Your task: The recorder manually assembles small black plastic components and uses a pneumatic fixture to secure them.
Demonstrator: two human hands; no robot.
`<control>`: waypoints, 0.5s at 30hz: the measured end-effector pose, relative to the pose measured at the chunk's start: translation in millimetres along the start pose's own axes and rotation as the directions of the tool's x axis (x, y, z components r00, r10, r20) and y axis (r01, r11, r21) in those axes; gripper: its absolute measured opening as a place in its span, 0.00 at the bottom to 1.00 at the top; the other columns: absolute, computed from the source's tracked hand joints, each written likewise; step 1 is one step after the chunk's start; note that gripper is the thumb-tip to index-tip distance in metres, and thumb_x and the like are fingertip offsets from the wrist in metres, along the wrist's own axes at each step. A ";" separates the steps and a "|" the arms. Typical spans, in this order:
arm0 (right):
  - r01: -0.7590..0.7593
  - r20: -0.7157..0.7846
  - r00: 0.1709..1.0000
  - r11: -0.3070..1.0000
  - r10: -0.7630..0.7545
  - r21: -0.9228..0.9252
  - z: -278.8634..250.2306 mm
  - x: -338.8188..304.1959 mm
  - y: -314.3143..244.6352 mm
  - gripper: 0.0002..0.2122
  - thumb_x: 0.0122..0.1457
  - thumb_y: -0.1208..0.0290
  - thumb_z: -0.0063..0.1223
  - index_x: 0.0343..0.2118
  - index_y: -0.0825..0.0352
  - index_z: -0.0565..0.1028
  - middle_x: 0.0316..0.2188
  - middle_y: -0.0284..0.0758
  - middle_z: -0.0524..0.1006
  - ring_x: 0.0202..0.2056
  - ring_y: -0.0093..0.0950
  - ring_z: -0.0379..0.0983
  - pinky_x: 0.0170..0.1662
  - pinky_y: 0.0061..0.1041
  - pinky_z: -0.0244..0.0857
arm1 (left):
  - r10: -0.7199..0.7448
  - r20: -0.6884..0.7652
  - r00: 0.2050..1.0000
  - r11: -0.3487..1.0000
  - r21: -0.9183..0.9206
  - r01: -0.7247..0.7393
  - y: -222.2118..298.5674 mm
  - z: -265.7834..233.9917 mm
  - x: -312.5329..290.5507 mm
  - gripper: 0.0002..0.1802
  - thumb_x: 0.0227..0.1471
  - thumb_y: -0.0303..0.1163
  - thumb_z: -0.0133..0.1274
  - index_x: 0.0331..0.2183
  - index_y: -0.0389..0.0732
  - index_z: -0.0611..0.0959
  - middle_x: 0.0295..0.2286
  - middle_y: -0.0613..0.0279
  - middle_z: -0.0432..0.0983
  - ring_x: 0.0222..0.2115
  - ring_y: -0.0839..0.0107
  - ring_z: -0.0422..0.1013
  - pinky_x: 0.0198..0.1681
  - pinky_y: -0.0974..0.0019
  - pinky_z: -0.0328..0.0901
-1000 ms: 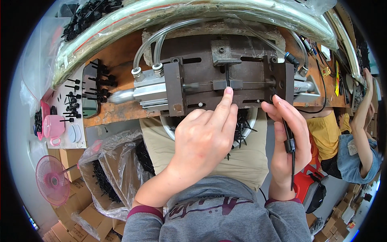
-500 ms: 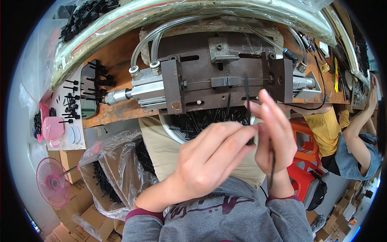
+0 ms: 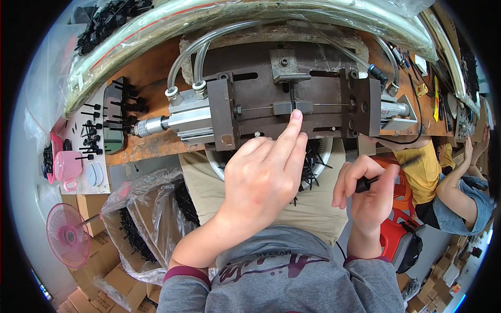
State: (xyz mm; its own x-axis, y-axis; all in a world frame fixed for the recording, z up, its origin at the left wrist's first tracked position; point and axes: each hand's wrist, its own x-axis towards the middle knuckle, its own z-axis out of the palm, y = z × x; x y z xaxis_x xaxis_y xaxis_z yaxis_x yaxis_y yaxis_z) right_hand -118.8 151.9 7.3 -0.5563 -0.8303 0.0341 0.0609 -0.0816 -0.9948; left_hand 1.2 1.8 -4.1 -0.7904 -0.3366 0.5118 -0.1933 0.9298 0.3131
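Observation:
A thin black rod (image 3: 292,93) lies in the small grey block (image 3: 282,108) at the middle of the metal fixture, its far end near the bracket (image 3: 284,73). My left hand (image 3: 266,172) reaches up to it with the index finger stretched out, the fingertip at the rod's near end. The other fingers are partly bent and the thumb is hidden. To the right, my right hand (image 3: 368,193) has its fingers curled around a black knob-headed rod (image 3: 364,183), whose thin end blurs off to the right. Below the fixture, a white tub (image 3: 326,161) on my lap holds many black rods.
Pneumatic cylinders (image 3: 190,117) with clear hoses flank the fixture. Black knobbed pieces (image 3: 94,130) and a phone (image 3: 116,117) lie at left, beside a pink cup (image 3: 69,166). A plastic-lined box (image 3: 156,224) stands lower left. Another person (image 3: 464,198) sits at right.
My hands have parted. The left moved up to the fixture, where a black rod now sits in the block; the right moved right and down, holding a knobbed rod.

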 end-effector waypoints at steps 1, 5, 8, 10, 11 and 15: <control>-0.019 -0.027 1.000 0.994 0.016 -0.105 4.6 0.5 -5.8 0.33 0.69 0.48 0.22 0.22 0.72 0.71 0.18 0.36 0.74 0.17 0.21 0.65 0.23 0.19 0.58 | -0.007 0.006 1.000 1.000 0.001 0.007 0.3 -0.4 -0.3 0.15 0.38 0.27 0.65 0.33 0.36 0.84 0.44 0.57 0.79 0.25 0.70 0.75 0.30 0.70 0.68; 0.187 -0.016 0.978 0.902 -0.210 -0.390 8.0 6.4 -6.3 0.27 0.69 0.56 0.26 0.34 0.75 0.77 0.28 0.40 0.76 0.21 0.21 0.66 0.26 0.19 0.58 | -0.029 0.010 1.000 1.000 -0.008 0.029 1.0 -1.6 -1.9 0.15 0.38 0.27 0.65 0.33 0.37 0.84 0.44 0.57 0.79 0.24 0.71 0.75 0.29 0.70 0.68; 0.233 -0.005 0.965 0.862 -0.263 -0.450 7.9 6.5 -5.8 0.25 0.69 0.59 0.27 0.42 0.74 0.78 0.35 0.42 0.75 0.25 0.21 0.67 0.27 0.20 0.58 | 0.004 -0.020 1.000 1.000 -0.019 -0.004 -3.8 1.5 -3.8 0.13 0.40 0.25 0.61 0.33 0.35 0.84 0.44 0.53 0.78 0.22 0.72 0.72 0.28 0.71 0.67; 0.211 -0.007 0.970 0.857 -0.243 -0.471 8.0 5.8 -5.8 0.25 0.69 0.60 0.27 0.44 0.75 0.77 0.37 0.42 0.75 0.26 0.22 0.67 0.28 0.20 0.59 | 0.015 -0.049 0.999 0.999 -0.029 -0.017 -5.8 3.2 -4.6 0.14 0.40 0.25 0.61 0.34 0.35 0.84 0.43 0.53 0.79 0.22 0.71 0.72 0.28 0.71 0.67; 0.212 -0.017 0.969 0.861 -0.247 -0.463 8.2 6.6 -5.5 0.24 0.69 0.61 0.27 0.46 0.75 0.76 0.39 0.42 0.75 0.28 0.22 0.68 0.29 0.20 0.60 | 0.013 -0.066 0.998 0.999 -0.039 -0.015 -4.9 3.7 -3.7 0.15 0.39 0.27 0.64 0.34 0.36 0.84 0.42 0.55 0.79 0.24 0.69 0.74 0.28 0.70 0.67; 0.245 -0.002 0.963 0.885 -0.268 -0.396 14.9 13.2 -0.5 0.24 0.70 0.62 0.26 0.51 0.74 0.74 0.46 0.45 0.72 0.36 0.26 0.71 0.36 0.22 0.64 | 0.047 -0.174 0.984 0.932 -0.347 -0.107 9.8 -7.0 -9.4 0.19 0.36 0.26 0.69 0.35 0.35 0.84 0.39 0.52 0.80 0.29 0.64 0.77 0.28 0.68 0.71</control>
State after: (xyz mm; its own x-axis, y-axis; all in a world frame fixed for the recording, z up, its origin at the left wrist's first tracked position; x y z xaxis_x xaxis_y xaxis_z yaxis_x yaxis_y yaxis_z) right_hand -113.8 132.8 9.7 -0.5543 -0.7767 0.2993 -0.4109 -0.0573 -0.9099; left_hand 10.8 13.1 -0.2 -0.6852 -0.3129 0.6578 0.1061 0.8505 0.5151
